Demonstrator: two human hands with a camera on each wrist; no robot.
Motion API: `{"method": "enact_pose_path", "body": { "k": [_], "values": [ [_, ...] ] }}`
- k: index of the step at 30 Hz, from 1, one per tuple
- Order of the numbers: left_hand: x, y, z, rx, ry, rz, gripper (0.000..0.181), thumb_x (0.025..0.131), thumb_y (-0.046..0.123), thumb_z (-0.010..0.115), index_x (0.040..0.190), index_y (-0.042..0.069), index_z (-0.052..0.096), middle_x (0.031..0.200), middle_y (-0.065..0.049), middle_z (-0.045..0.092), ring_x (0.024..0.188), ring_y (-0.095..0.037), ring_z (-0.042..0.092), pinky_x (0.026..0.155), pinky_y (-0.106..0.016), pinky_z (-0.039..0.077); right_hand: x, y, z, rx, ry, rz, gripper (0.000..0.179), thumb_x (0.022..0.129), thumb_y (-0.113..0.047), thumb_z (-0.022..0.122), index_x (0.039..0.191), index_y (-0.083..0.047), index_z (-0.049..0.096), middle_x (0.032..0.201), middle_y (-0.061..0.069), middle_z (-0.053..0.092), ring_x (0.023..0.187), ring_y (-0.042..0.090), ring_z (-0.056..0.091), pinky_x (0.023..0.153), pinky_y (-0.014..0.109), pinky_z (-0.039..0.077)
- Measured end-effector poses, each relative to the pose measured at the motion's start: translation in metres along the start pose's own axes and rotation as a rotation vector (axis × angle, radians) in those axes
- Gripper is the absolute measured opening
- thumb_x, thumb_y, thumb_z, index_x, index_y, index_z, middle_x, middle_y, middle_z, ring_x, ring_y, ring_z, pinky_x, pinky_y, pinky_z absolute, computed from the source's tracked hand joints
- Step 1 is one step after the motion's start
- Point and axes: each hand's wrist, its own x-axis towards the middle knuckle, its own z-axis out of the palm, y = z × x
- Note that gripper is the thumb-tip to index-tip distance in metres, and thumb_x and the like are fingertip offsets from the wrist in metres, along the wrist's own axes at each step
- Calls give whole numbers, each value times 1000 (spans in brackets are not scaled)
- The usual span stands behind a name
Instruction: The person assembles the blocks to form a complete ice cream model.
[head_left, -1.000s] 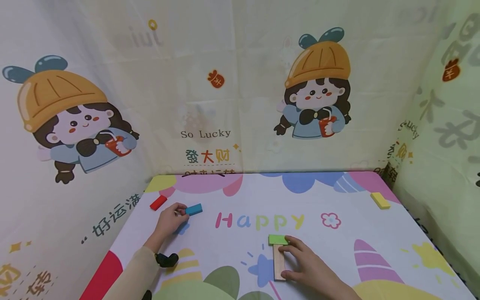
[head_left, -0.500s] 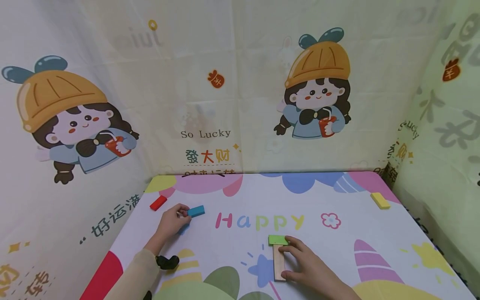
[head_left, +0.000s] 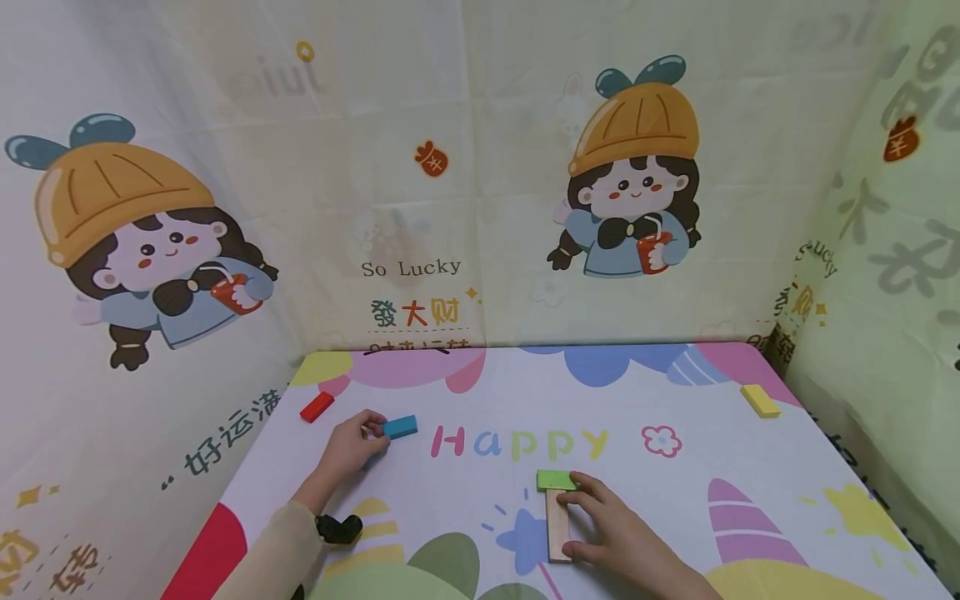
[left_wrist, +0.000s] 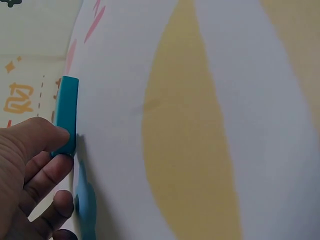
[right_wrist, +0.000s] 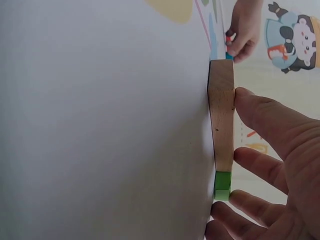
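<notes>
Taking the tabletop as a dial with twelve at its far edge, you have your left hand at about ten o'clock, its thumb and foremost fingers closed on one end of the blue block. The left wrist view shows you what the head view hides: the thumb lies on the block's face, a finger backs it from beneath, and the other fingers curl loosely; whether the block touches the tabletop, you cannot tell. Your right hand, near six o'clock, has its fingers spread and relaxed, resting against the plain wooden block and the green block without wrapping round either. The green one lies crosswise at the wooden one's twelve o'clock end. The right wrist view gives you their sides, meeting end to end, a small dark mark on the wood, and the outer fingers down by the tabletop. The head view alone gives you the whole red block, farther out at ten, and the yellow block at two. On the sheet beyond, at twelve, a printed girl holds a red cup with a straw in it.
</notes>
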Motion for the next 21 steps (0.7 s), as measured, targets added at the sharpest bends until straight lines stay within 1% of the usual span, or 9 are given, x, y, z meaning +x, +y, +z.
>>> {"method": "enact_pose_path", "body": {
  "k": [7, 11, 21],
  "values": [
    [-2, 10, 5, 10, -35, 5, 34, 89, 19, 79, 119, 12, 67, 100, -3, 66, 94, -23, 56, 77, -29, 52, 0, 0, 0, 3, -20, 17, 61, 82, -53, 82, 132, -24, 65, 155, 12, 48, 136, 37, 54, 102, 56, 52],
    [-2, 14, 8, 12, -36, 12, 33, 88, 18, 79, 118, 12, 67, 99, -2, 66, 94, -22, 55, 79, -29, 52, 0, 0, 0, 1, -24, 21, 61, 82, -53, 82, 133, -24, 65, 155, 11, 48, 136, 37, 53, 102, 57, 52],
    [-6, 20, 15, 10, -45, 47, 31, 89, 16, 78, 118, 11, 67, 97, 0, 66, 91, -20, 54, 77, -30, 50, -1, 0, 1, 3, -32, 28, 61, 82, -54, 81, 133, -26, 64, 156, 11, 47, 136, 37, 53, 103, 57, 52]
  ]
}}
